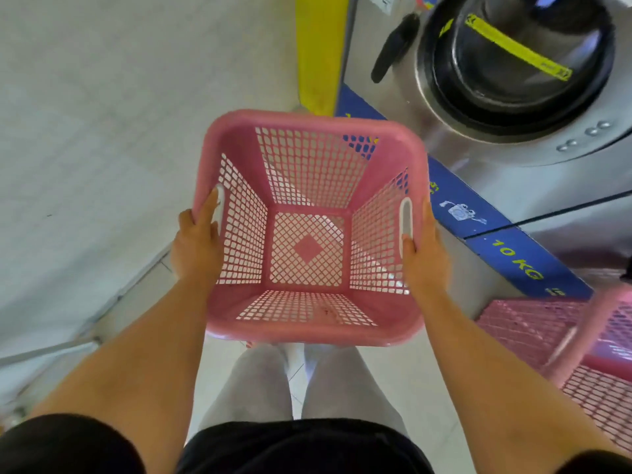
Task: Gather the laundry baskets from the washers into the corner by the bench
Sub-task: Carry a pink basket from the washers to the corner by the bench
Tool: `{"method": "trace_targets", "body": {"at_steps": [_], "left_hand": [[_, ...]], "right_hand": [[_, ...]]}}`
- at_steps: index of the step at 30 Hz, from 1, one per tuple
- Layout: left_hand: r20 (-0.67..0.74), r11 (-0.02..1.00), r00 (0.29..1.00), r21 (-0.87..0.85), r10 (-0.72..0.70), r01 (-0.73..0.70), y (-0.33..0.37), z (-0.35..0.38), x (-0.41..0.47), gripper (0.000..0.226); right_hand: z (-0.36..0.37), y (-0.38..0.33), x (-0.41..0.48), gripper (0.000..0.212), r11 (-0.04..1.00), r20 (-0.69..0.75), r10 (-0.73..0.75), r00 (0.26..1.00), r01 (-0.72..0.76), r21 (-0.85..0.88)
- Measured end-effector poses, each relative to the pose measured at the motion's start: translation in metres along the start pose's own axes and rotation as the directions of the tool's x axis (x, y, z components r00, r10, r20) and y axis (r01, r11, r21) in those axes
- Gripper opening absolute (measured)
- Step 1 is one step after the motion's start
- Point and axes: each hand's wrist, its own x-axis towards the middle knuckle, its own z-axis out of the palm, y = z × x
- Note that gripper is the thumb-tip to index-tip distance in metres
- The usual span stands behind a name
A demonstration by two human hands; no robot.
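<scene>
Empty pink basket (309, 230) held level above the floor (102, 131), centred between both hands: left hand (196, 248) and right hand (425, 258) each closed on a side handle. Second basket (554, 333) lies nearer the right hand, beside the washer (496, 107).

1. "10 KG" in yellow letters stands on the blue strip (519, 258) along the front of the washer (533, 186).
2. The yellow sticker (516, 47) on the washer door carries print too blurred to read.

Your single head camera looks steeply down from close above your hands, with floor (102, 131) left and washers (513, 97) far right.
</scene>
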Motion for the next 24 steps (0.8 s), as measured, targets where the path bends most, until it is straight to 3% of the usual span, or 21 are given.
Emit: {"method": "trace_targets", "body": {"at_steps": [9,17,24], "left_hand": [[-0.079,0.949,0.952,-0.132,-0.297,0.285,-0.155,-0.028,-0.062,0.05],[-0.088,0.837,0.841,-0.198,-0.534,0.511,-0.303,-0.049,-0.128,0.05],[-0.095,0.712,0.719,-0.277,-0.688,0.645,-0.395,-0.046,-0.162,0.047]], "right_hand": [[0.072,-0.104,-0.062,0.069,0.971,0.108,-0.225,0.968,0.231,-0.053],[0.165,-0.177,-0.154,0.065,0.878,0.199,-0.454,0.869,0.474,-0.068],[0.241,-0.223,-0.199,0.061,0.838,0.343,-0.498,0.796,0.544,-0.047]]}}
